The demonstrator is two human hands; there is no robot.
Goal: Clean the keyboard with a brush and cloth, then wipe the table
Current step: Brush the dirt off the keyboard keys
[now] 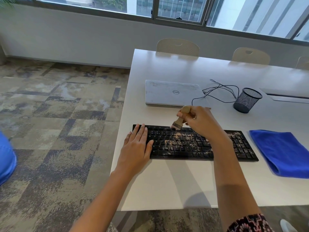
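The left hand (137, 144) lies flat, fingers straight, on the near-left end of the keyboard (192, 144), likely to keep it from sliding. The right hand (200, 121) grips a brush (179, 119) with bristles on the top key row, sweeping crumbs. The cloth (282, 151) waits folded just right of that hand, for the later wipe of the table (167, 181).

The left hand (136, 148) covered the keyboard (184, 148) at its left end, so those keys were out of sight. The right hand (200, 121) swallowed the middle of the brush (178, 123), and its forearm blocked a band of centre keys. The blue cloth (284, 151) ran off the frame's right edge. A blue shape (6, 158) at the left edge was cut off and could not be identified. Most key legends were too small to read.
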